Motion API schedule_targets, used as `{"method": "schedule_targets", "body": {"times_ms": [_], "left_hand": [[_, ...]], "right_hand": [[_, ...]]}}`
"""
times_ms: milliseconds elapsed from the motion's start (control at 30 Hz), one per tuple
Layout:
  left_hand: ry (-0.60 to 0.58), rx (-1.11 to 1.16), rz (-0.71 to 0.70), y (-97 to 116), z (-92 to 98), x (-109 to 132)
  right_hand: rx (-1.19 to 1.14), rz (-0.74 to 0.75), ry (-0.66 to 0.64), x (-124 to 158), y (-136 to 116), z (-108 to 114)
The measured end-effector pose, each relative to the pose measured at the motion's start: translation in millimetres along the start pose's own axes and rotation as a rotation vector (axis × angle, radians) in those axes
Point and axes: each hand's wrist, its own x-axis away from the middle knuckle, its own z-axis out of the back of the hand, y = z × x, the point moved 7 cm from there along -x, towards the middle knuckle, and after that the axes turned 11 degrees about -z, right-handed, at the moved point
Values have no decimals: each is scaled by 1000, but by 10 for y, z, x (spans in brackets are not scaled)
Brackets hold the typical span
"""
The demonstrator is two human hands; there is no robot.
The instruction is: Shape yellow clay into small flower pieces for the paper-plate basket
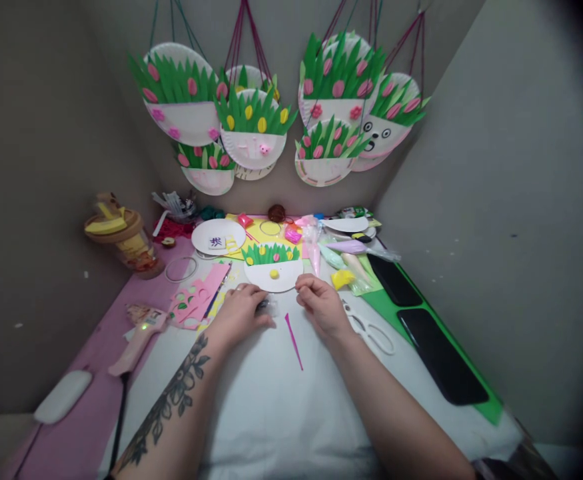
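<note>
My left hand (pixel 241 311) rests on the white table cover, fingers curled round something small and dark that I cannot make out. My right hand (pixel 321 305) lies beside it, fingers pinched together near the rim of a half paper plate (pixel 284 279). That plate carries green foam grass, small pink and yellow buds and a yellow dot. A thin pink foam sliver (pixel 294 340) lies on the cover between my two hands. White scissors (pixel 368 328) lie just right of my right wrist.
A pink glue gun (pixel 138 337) and cut pink foam sheet (pixel 196 300) lie at left. A white plate (pixel 218 237), wire rings, piping bags (pixel 344 253) and foam scraps crowd the back. Two black phones (pixel 441 363) lie at right. Finished plate baskets (pixel 254 123) hang on the wall.
</note>
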Motion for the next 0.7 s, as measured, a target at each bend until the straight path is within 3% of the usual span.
{"method": "schedule_targets", "body": {"times_ms": [100, 167, 333, 700], "left_hand": [[227, 150, 64, 22, 169, 8], [289, 402, 107, 46, 179, 2], [210, 864, 180, 133, 6, -27], [197, 1015, 244, 95, -106, -37]], "right_hand": [[252, 137, 72, 97, -142, -2], [440, 285, 140, 194, -277, -31], [688, 575, 155, 366, -443, -181], [796, 620, 140, 384, -374, -246]]}}
